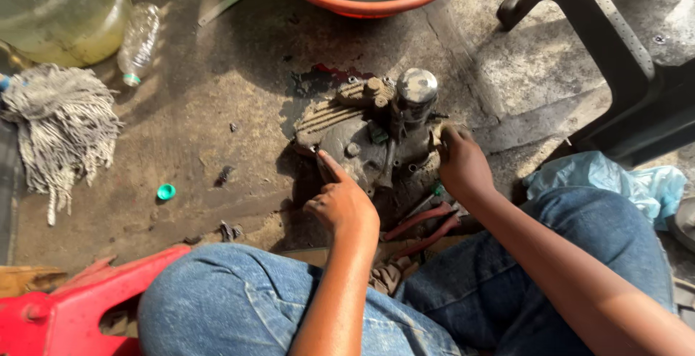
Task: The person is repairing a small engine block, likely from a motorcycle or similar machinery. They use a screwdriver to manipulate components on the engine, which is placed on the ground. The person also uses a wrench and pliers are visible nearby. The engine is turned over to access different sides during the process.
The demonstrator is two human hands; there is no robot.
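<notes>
Grime covers the engine casing (376,135), which sits on the concrete floor (239,74) just beyond our knees, near the middle of the scene. Our left hand (342,200) rests on its near left edge with the thumb raised; the fingers curl over the metal, but we cannot tell whether that grip is clamped or merely resting. Our right hand (463,164) curls against the casing's right side, fingertips tucked around the edge, seemingly closed on it. We judge the casing heavy, rigid and slick with oily dirt; the finned left part and the outer rim look like the surest holds, the round cap on top less so. Red-handled pliers (427,227) lie near, between our legs. Farther off stand an orange basin (376,5), a mop head (61,128) at left, and a clear bottle (139,41).
</notes>
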